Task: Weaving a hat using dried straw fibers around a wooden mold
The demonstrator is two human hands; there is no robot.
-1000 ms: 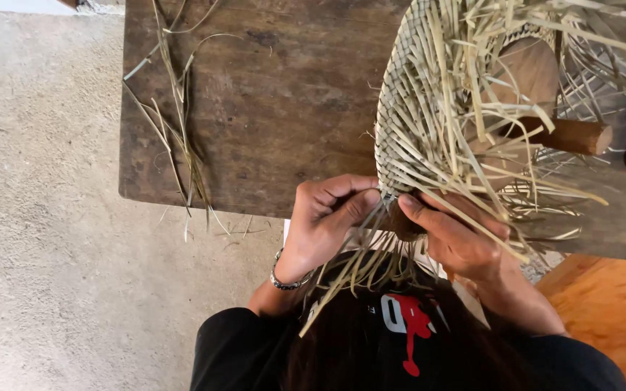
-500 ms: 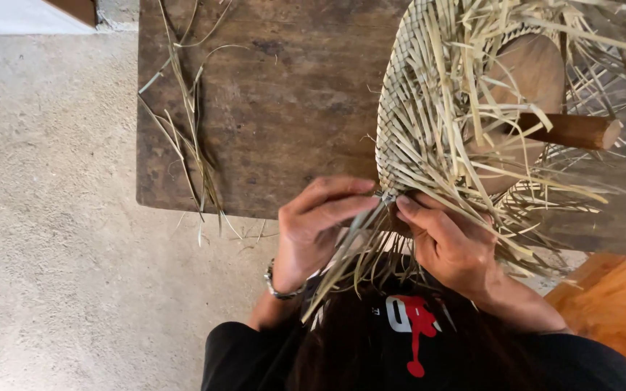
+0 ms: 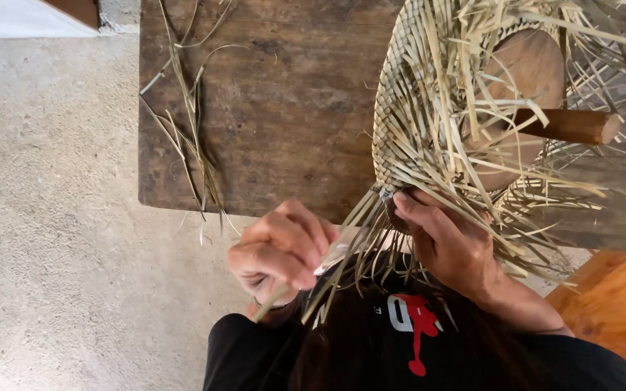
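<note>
Left hand [image 3: 280, 250] pinches a bundle of loose straw strands [image 3: 342, 253] just off the worktop [image 3: 284, 108] edge; right hand [image 3: 447, 242] presses the woven straw piece [image 3: 429, 108] at that edge. Wooden block [image 3: 534, 72] sits inside the weave, spare straw stalks [image 3: 190, 137] lie far left.

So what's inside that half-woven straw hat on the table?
A rounded wooden block sits inside the straw hat, with a wooden handle sticking out. Loose strands cover its lower part and whatever it rests on.
</note>
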